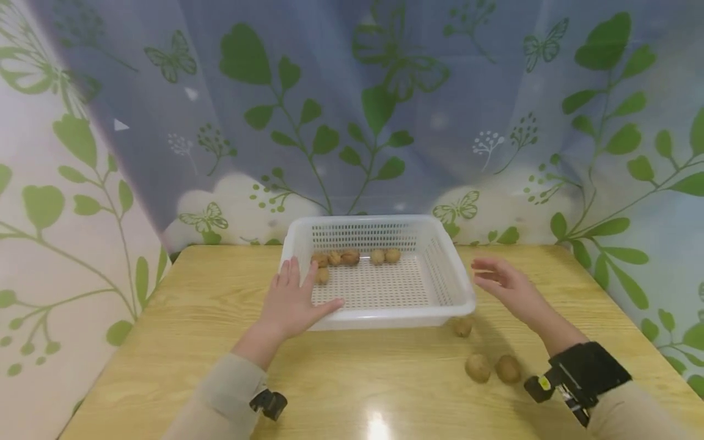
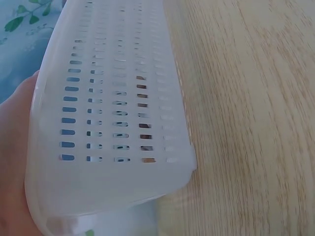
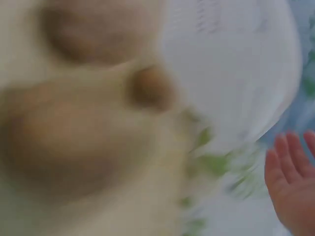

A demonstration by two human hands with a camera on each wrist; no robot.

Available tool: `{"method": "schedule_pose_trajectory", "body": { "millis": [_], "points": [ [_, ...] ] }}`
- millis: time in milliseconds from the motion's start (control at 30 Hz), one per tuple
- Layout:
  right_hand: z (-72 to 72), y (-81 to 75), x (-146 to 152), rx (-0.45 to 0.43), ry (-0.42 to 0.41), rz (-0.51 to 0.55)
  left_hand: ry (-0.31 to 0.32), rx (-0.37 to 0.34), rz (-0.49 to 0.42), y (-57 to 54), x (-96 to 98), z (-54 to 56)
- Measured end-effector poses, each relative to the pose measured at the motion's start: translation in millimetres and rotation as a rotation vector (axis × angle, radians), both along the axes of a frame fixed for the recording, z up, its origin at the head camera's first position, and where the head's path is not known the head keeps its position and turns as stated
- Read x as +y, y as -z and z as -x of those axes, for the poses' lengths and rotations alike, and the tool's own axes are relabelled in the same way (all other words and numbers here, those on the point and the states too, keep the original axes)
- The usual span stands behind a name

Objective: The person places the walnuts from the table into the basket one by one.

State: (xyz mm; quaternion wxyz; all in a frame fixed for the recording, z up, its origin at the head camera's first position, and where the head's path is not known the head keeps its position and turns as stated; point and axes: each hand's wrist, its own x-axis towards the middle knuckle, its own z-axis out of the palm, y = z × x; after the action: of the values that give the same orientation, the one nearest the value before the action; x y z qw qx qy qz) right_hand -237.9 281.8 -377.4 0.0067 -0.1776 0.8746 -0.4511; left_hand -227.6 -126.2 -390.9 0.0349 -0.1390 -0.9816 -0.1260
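Clock positions: taken from the white basket's middle in the head view, with 12 at the backdrop.

Item: 1 white basket (image 1: 379, 316), plastic, slotted, upright on the worktop (image 1: 352, 373), near its far edge.

Contents: 6 walnuts (image 1: 350, 257) that we can count. A cluster of 3 lies along the far wall at 10 o'clock; a touching pair lies between 12 and 1; 1 more lies at 9, beside the left hand's fingertips. Through the slots, the left wrist view shows us bits of brown.

Item: 3 loose walnuts (image 1: 477, 368), outside on the worktop. We find 1 just beside the basket's corner at 4 o'clock; the other 2 lie side by side, nearer us, between 4 and 5.

Item: left hand (image 1: 288, 302), at 8 o'clock, resting on the basket's rim. Grip: apart, fingers extended, thumb spread along the near rim.

Item: right hand (image 1: 508, 287), between 3 and 4 o'clock, beside the basket with a gap between. Grip: apart, fingers loosely bent, clamped on nothing.

Item: 2 black wrist devices (image 1: 588, 374), 1 per arm, by pale sleeves (image 1: 220, 397).

Item: 1 backdrop (image 1: 352, 122), blue and white, printed with green leaves and butterflies, beyond 12 o'clock.
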Motion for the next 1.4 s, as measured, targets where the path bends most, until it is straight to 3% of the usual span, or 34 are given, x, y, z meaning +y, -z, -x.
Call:
{"method": "schedule_pose_trajectory", "body": {
  "millis": [67, 200, 333, 433, 1067, 1233, 1400],
  "points": [
    [-1.5, 21.5, 14.6, -0.079, -0.023, 0.013, -0.003, -0.007, 0.003, -0.3, -1.9, -0.4],
    [4.0, 59.9, 30.0, -0.266, -0.186, -0.001, -0.007, -0.038, 0.008, -1.8, -5.9, -2.1],
    [11.8, 78.7, 32.2, -0.355, -0.299, 0.034, 0.017, -0.063, 0.002, -2.8, -7.2, -2.2],
    [13.7, 77.9, 31.4, -0.358, -0.332, 0.025, 0.034, -0.069, -0.001, -3.7, -5.1, -0.9],
    [8.3, 67.5, 24.2, -0.276, -0.35, -0.082, 0.037, -0.051, 0.007, -4.0, -3.7, -4.8],
    [9.1, 66.3, 25.0, -0.244, -0.317, -0.094, 0.034, -0.024, 0.005, -4.8, -3.6, -3.2],
    [8.4, 60.8, 36.8, -0.271, -0.289, -0.094, 0.036, -0.04, 0.007, -3.9, 0.9, -2.2]
  ]
}}
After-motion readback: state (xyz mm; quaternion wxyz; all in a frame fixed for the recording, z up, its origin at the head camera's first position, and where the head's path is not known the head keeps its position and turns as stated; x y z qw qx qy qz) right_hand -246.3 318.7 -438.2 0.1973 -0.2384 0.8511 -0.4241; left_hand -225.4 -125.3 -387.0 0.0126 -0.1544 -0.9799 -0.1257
